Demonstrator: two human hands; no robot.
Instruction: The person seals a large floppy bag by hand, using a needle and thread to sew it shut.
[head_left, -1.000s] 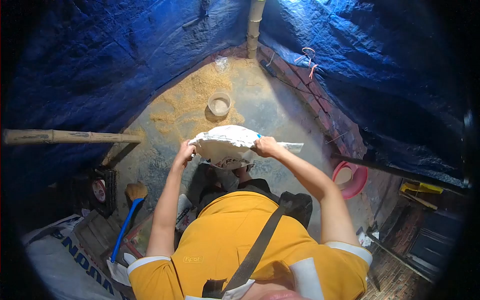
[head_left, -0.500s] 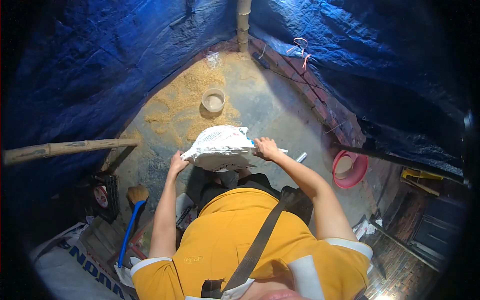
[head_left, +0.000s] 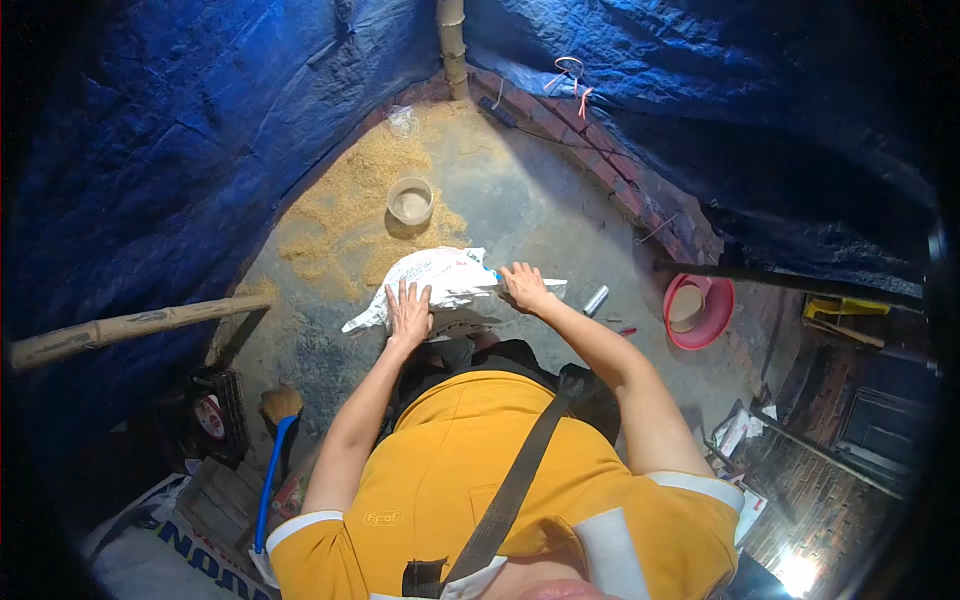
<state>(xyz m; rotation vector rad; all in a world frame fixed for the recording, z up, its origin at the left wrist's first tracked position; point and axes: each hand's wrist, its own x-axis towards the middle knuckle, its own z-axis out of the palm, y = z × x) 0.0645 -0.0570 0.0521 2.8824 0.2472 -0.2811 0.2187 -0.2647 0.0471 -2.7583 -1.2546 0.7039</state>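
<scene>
A white printed sack (head_left: pixel 450 280) stands upright in front of my body, its top edge folded over. My left hand (head_left: pixel 409 316) lies against the near side of its top, fingers spread and pointing away from me. At the right end of the top edge, my right hand (head_left: pixel 525 288) rests on the sack with its fingers bent over it; whether it pinches the sack is hard to make out. Beyond the sack, a round clear tub (head_left: pixel 410 201) sits on the floor amid scattered yellowish grain or husks (head_left: pixel 350 215).
A pink basin (head_left: pixel 712 325) with a bowl inside stands at the right. Near it lies a silver cylinder (head_left: pixel 596 301). A blue-handled brush (head_left: pixel 270 480), a bamboo pole (head_left: pixel 140 330) and a dark crate (head_left: pixel 232 420) are at the left. Blue tarpaulin (head_left: pixel 200 120) walls the sides.
My left hand has let go of the sack's left corner and moved right onto its top, fingers now spread. The left corner hangs free, and the sack's top looks flatter.
</scene>
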